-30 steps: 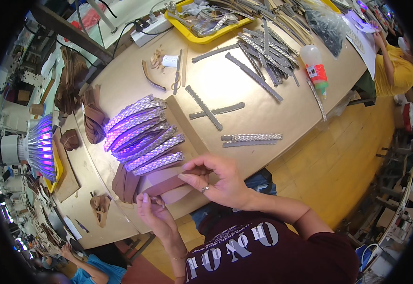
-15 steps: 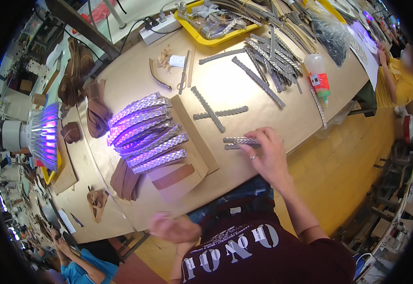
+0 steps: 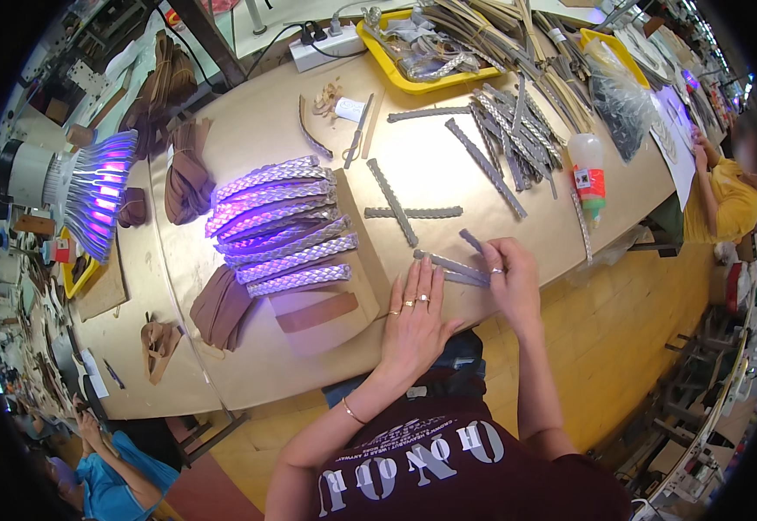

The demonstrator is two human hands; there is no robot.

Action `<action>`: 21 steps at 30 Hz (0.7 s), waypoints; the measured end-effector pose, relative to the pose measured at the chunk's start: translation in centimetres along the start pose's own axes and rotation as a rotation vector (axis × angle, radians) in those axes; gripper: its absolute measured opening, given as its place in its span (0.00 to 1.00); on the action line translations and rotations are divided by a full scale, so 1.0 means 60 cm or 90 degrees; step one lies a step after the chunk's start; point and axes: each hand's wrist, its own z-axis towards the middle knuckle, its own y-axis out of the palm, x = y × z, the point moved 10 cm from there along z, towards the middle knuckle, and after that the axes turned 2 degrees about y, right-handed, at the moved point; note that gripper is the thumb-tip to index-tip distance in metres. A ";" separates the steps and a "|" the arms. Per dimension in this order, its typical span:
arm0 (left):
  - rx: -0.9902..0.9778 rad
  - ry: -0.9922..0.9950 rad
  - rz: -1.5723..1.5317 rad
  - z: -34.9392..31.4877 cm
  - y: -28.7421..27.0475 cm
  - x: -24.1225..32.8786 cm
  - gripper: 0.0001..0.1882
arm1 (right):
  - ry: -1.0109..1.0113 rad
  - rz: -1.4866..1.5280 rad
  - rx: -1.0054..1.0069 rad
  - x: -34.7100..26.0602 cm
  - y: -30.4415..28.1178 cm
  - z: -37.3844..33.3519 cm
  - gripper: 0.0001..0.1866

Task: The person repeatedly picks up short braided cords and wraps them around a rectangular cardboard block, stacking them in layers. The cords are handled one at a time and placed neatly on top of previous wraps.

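Observation:
Near the table's front edge my left hand (image 3: 417, 321) lies flat, fingers stretched out, its fingertips at the ends of grey braided strips (image 3: 456, 269). Beside it my right hand (image 3: 515, 282) pinches another grey braided strip (image 3: 471, 240) between thumb and fingers; the rest of that strip is hidden by the hand. Two more braided strips (image 3: 391, 198) lie crossed just beyond my left hand. To the left, a row of silvery braided strips (image 3: 296, 252) rests on a brown board (image 3: 363, 300) under purple light.
A lamp (image 3: 92, 191) glows purple at the left. Further back are a pile of braided strips (image 3: 517, 130), scissors (image 3: 359, 130), a yellow tray (image 3: 422, 85) and a glue bottle (image 3: 588, 178). Brown strap bundles (image 3: 222, 308) lie left. Two other people sit at the table's ends.
My left hand has come up from near my body onto the table beside the strips. My right hand has shifted slightly right and now lifts one strip's end at an angle.

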 end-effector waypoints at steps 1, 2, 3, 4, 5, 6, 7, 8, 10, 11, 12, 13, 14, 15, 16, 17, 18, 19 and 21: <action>0.001 -0.011 -0.010 0.000 0.001 -0.001 0.44 | 0.057 0.108 -0.010 0.012 -0.002 0.001 0.09; 0.001 -0.020 -0.020 0.000 0.002 -0.001 0.44 | 0.122 0.219 -0.018 0.023 -0.005 -0.001 0.11; 0.014 -0.025 -0.032 0.002 -0.002 -0.001 0.43 | 0.200 0.323 -0.022 0.033 -0.008 -0.005 0.12; 0.007 -0.034 -0.053 0.004 -0.003 -0.001 0.42 | 0.197 0.421 -0.077 0.018 -0.010 -0.007 0.14; 0.012 -0.041 -0.077 0.005 -0.009 -0.001 0.41 | 0.209 0.438 -0.111 0.006 -0.015 -0.009 0.14; -0.012 -0.060 -0.104 0.007 -0.009 -0.004 0.40 | 0.222 0.455 -0.145 -0.009 -0.017 -0.013 0.14; 0.066 -0.021 -0.127 0.008 -0.040 0.005 0.38 | 0.223 0.482 -0.184 -0.028 -0.016 -0.017 0.14; 0.113 0.007 -0.152 0.004 -0.068 0.011 0.37 | 0.221 0.498 -0.197 -0.047 -0.015 -0.020 0.14; 0.185 0.015 -0.282 -0.016 -0.124 0.012 0.32 | 0.220 0.566 -0.259 -0.092 -0.002 -0.027 0.14; 0.209 -0.003 -0.387 -0.034 -0.153 0.008 0.29 | 0.217 0.603 -0.294 -0.118 0.007 -0.029 0.14; 0.234 -0.021 -0.491 -0.048 -0.181 0.000 0.26 | 0.192 0.636 -0.319 -0.148 0.013 -0.030 0.14; 0.272 -0.045 -0.525 -0.059 -0.210 -0.016 0.25 | 0.194 0.647 -0.352 -0.171 0.024 -0.033 0.14; 0.311 -0.069 -0.558 -0.068 -0.236 -0.038 0.24 | 0.197 0.654 -0.384 -0.194 0.034 -0.037 0.14; 0.351 -0.098 -0.588 -0.079 -0.260 -0.061 0.22 | 0.186 0.669 -0.418 -0.220 0.046 -0.039 0.14; 0.375 -0.121 -0.664 -0.087 -0.274 -0.082 0.21 | 0.174 0.717 -0.452 -0.247 0.057 -0.037 0.14; 0.403 -0.147 -0.740 -0.094 -0.285 -0.104 0.21 | 0.167 0.703 -0.470 -0.267 0.067 -0.036 0.15; 0.434 -0.177 -0.812 -0.101 -0.292 -0.126 0.20 | 0.151 0.690 -0.490 -0.287 0.076 -0.035 0.15; 0.452 -0.177 -0.798 -0.106 -0.305 -0.140 0.19 | 0.126 0.687 -0.511 -0.309 0.082 -0.034 0.15; 0.494 -0.186 -0.758 -0.118 -0.330 -0.171 0.19 | 0.061 0.583 -0.513 -0.337 0.088 -0.029 0.13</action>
